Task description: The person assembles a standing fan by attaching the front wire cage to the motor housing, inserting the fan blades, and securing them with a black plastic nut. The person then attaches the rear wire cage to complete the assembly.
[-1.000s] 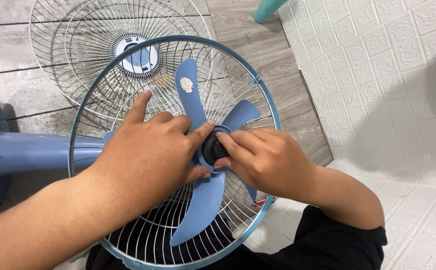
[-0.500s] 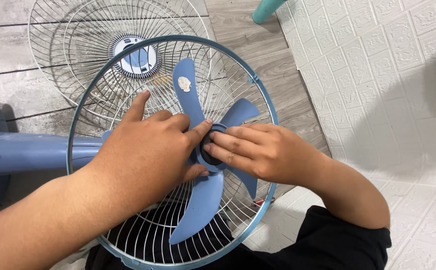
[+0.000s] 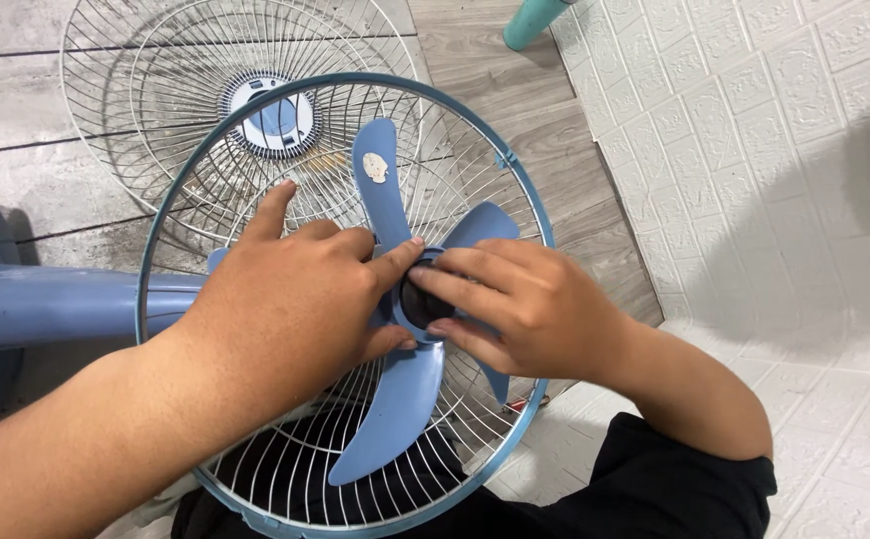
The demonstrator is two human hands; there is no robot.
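A blue fan blade [image 3: 395, 414] sits inside the rear wire guard [image 3: 255, 150] with a blue rim, lying face up over my lap. My left hand [image 3: 290, 309] rests on the blade's left side, its thumb and forefinger pinching the hub. My right hand [image 3: 525, 304] grips the dark round cap [image 3: 420, 302] at the hub's centre with its fingertips. The palms hide most of the hub and one blade.
The loose front wire guard [image 3: 146, 90] with a blue centre badge lies on the wood floor behind. The blue fan stand [image 3: 46, 304] stretches left. A teal post [image 3: 535, 20] stands at the top, a white tiled wall [image 3: 754, 150] on the right.
My right hand has turned slightly on the hub cap, fingers shifting round it. My left hand stays pressed on the blade.
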